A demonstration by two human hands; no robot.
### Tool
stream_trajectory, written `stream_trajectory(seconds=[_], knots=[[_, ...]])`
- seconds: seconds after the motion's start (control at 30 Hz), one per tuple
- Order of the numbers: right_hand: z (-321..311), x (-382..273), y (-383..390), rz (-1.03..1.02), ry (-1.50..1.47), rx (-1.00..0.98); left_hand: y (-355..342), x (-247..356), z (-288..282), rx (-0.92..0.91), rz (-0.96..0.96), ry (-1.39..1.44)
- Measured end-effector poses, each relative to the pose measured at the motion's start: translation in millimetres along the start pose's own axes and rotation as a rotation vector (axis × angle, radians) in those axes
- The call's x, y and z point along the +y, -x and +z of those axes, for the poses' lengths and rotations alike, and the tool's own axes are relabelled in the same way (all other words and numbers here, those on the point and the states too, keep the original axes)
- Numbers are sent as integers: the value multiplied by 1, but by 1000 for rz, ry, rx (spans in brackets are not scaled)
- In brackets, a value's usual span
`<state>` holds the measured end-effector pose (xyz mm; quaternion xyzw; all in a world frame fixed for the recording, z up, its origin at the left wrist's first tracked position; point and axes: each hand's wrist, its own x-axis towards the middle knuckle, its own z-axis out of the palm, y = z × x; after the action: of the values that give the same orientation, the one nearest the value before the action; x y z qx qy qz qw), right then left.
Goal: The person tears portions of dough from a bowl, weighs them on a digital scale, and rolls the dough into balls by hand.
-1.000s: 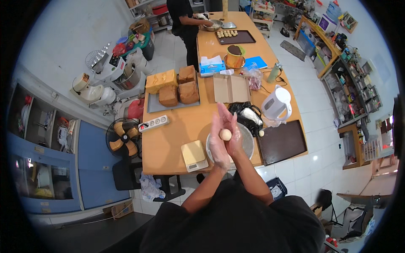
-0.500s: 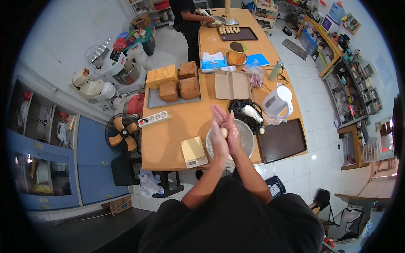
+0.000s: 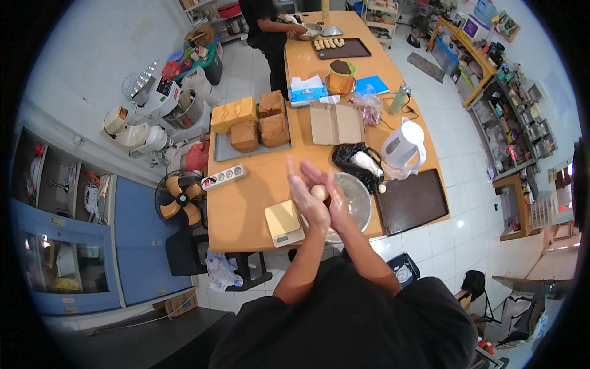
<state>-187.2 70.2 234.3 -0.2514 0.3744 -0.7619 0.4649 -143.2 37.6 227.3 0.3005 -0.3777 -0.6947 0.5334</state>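
A small pale dough ball (image 3: 319, 192) sits between the palms of my left hand (image 3: 308, 202) and my right hand (image 3: 337, 204). Both are dusted with flour and cupped around it, fingers pointing away from me. Below them is a metal bowl (image 3: 362, 212), partly covered by my hands. Just left of the bowl lies a pale yellow kitchen scale (image 3: 283, 219). Behind and to the right, a black plastic bag (image 3: 350, 162) holds a white mass of dough (image 3: 367, 161). Another dough ball (image 3: 381, 189) rests at the left edge of a dark baking tray (image 3: 415, 203).
Brown loaves (image 3: 274, 130) fill a grey tray (image 3: 225, 151) at the left, behind a power strip (image 3: 224, 176). A white electric kettle (image 3: 402, 146) and an open cardboard box (image 3: 337, 125) stand farther back. At the far end a co-worker (image 3: 270, 37) handles a bowl near a tray of dough balls (image 3: 329, 43).
My hands have shifted slightly left and opened out, so more of the dough ball shows between them. The whole view has moved a little.
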Motion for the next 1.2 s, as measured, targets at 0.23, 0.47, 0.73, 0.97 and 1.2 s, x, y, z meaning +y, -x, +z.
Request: stream_trajectory(seconds=[0.23,0.47,0.73,0.97,1.2], knots=[[-16,4,-8,-142,-1,160,27,38,47,-6,-263,121],[-20,3,4,35,159,155,55,9,19,-146,-154,64],[-15,0,3,-56,462,191,62,-4,14,-35,-88,-142],[0,-11,22,72,214,156,41,20,10,-162,-37,-138],[8,-26,29,374,-130,109,41,1,-3,-69,224,-326]])
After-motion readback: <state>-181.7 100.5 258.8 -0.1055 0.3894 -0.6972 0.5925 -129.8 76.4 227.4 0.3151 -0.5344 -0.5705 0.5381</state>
